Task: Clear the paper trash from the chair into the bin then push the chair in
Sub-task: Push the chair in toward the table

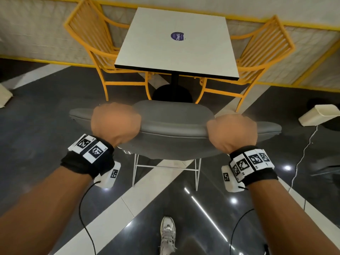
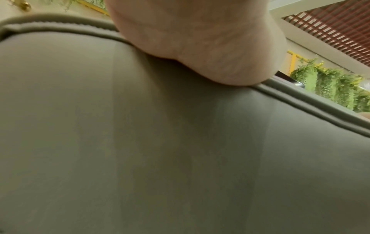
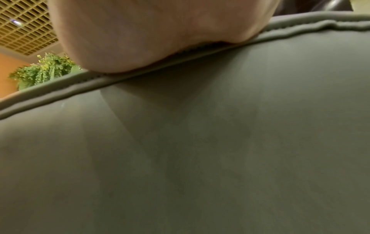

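Observation:
A grey padded chair (image 1: pixel 174 124) on white wire legs stands in front of me, facing a white square table (image 1: pixel 176 43). My left hand (image 1: pixel 116 122) grips the top of its backrest on the left, fingers curled over the rim. My right hand (image 1: pixel 232 132) grips the backrest on the right the same way. Both wrist views are filled by the grey backrest (image 2: pixel 160 150) (image 3: pixel 200 150), with the heel of each hand (image 2: pixel 200 39) (image 3: pixel 150 31) pressed on the piped top seam. A cream bin (image 1: pixel 320 115) lies on the floor at the right. No paper shows on the chair.
Two yellow metal chairs (image 1: pixel 92 43) (image 1: pixel 261 52) flank the table, whose black pedestal (image 1: pixel 173 89) stands just beyond the grey chair. A white cable (image 1: pixel 301 157) runs across the dark glossy floor at the right. My shoe (image 1: pixel 167 234) is behind the chair.

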{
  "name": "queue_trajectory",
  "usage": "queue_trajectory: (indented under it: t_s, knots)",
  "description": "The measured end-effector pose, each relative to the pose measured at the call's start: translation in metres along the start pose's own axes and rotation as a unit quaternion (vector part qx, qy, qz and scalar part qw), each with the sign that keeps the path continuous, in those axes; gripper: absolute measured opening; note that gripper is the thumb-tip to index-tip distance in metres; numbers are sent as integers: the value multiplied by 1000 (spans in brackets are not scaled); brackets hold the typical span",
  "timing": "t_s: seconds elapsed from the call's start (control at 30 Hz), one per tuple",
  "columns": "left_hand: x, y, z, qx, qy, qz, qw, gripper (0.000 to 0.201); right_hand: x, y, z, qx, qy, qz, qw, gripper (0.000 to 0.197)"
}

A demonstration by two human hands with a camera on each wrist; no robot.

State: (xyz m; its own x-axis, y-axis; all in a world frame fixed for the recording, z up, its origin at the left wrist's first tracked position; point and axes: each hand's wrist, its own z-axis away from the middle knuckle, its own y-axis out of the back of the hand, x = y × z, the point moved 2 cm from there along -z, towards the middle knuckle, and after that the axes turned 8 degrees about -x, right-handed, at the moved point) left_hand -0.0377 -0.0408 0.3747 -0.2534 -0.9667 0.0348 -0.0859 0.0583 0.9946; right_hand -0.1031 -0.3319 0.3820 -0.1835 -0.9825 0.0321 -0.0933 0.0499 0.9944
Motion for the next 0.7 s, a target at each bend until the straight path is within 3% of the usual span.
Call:
queue_trajectory:
  t_s: [0.27,0.7]
  knots:
    - [-9,-10,-61,32,13,-7,999,38,-2,-11,-64,15,21,-3,1000,48]
    - [-20,-18,-156,31,7,-3,1000,40,-7,-19,-161,4,7,0,1000,46]
